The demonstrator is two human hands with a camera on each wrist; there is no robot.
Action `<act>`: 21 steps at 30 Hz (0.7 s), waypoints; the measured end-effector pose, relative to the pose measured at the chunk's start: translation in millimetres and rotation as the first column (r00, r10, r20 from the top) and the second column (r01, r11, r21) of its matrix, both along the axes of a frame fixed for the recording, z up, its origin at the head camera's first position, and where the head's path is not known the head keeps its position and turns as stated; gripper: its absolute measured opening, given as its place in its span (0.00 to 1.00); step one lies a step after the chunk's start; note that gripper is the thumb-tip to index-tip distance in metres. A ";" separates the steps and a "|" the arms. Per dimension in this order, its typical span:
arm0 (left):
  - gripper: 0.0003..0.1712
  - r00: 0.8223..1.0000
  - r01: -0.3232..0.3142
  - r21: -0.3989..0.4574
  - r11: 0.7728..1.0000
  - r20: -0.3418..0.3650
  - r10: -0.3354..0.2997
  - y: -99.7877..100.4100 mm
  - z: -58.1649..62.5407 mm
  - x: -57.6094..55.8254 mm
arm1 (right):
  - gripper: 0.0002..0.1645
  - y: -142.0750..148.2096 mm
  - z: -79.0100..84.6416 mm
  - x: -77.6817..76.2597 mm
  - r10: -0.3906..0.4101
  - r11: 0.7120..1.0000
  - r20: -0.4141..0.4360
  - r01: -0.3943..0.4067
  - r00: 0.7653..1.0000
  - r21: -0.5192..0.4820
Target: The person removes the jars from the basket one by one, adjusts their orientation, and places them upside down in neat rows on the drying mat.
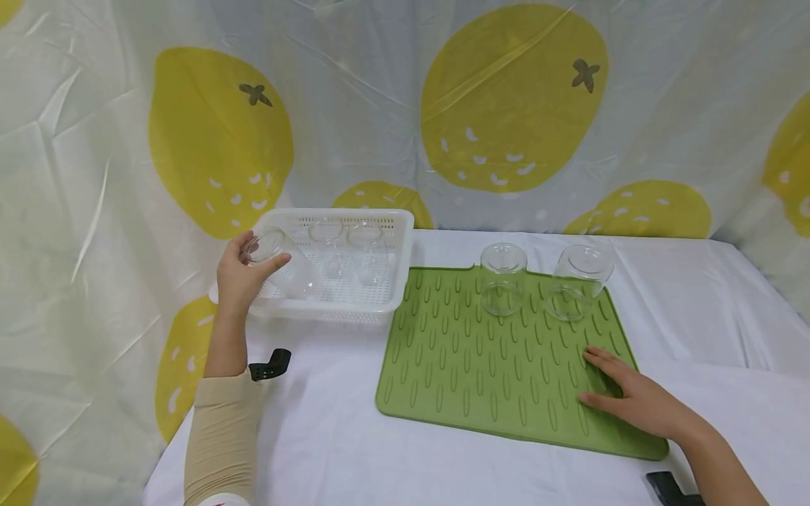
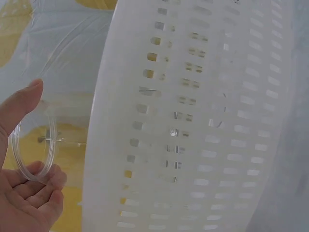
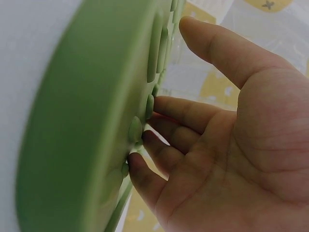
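My left hand [image 1: 239, 275] grips a clear glass [image 1: 292, 270] near its rim, thumb on one side and fingers on the other. The glass is tilted over the left part of a white perforated basket [image 1: 400, 281]. Two more clear glasses, one on the left [image 1: 325, 242] and one on the right [image 1: 367, 246], stand inside the basket. In the right wrist view, the fingertips of my right hand [image 3: 207, 130] touch the ridged top of a green mat [image 1: 474, 393], its fingers spread and holding nothing. Two clear glasses, one nearer the middle [image 1: 503, 281] and one farther right [image 1: 577, 284], stand toward the mat's far edge.
A white cloth [image 1: 329, 422] covers the table under the basket and mat. Behind hangs a pale curtain [image 1: 354, 105] printed with large yellow lemons. Black wrist-camera mounts show beside the left wrist [image 1: 271, 365] and right wrist [image 1: 671, 488].
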State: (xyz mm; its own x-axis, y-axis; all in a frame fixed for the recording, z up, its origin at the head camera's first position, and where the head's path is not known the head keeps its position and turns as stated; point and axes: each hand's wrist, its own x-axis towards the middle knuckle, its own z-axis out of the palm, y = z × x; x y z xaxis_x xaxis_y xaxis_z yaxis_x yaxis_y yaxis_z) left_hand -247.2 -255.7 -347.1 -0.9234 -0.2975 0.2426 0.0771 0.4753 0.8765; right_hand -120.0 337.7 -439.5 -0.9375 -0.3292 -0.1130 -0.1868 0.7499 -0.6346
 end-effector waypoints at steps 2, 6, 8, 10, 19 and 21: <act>0.53 1.000 0.006 0.008 1.000 -0.007 -0.005 0.6 1.9 1.1 | 0.48 0.0 0.1 0.2 -0.001 1.000 -0.003 0.001 1.000 0.002; 0.54 1.000 0.022 0.031 0.999 -0.012 -0.022 3.1 6.6 2.6 | 0.47 0.2 0.3 0.6 -0.002 1.000 -0.004 0.002 1.000 0.001; 0.53 0.999 0.028 0.041 0.999 -0.025 -0.027 5.2 9.4 3.5 | 0.47 0.3 0.2 0.6 -0.002 1.000 -0.002 0.002 1.000 -0.001; 0.53 0.999 0.032 0.044 0.998 -0.036 -0.031 7.6 12.6 4.9 | 0.48 0.4 0.0 0.4 -0.002 1.000 0.001 0.002 1.000 -0.004; 0.51 0.995 0.075 0.056 0.996 -0.066 -0.071 19.6 26.6 12.2 | 0.48 0.1 -0.4 0.5 -0.003 1.000 0.006 0.003 1.000 0.002; 0.51 0.993 0.089 0.067 0.994 -0.078 -0.083 22.7 28.6 13.7 | 0.48 -0.1 0.0 0.6 -0.004 1.000 0.004 0.004 1.000 -0.001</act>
State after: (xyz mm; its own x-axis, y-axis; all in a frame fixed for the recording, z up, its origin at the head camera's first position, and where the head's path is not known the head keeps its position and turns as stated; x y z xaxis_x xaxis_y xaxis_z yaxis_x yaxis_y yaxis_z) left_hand -233.5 -233.0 -318.5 -0.9262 -0.2365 0.2937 0.1820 0.4019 0.8974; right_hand -119.4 337.5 -439.5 -0.9383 -0.3255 -0.1164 -0.1813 0.7500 -0.6361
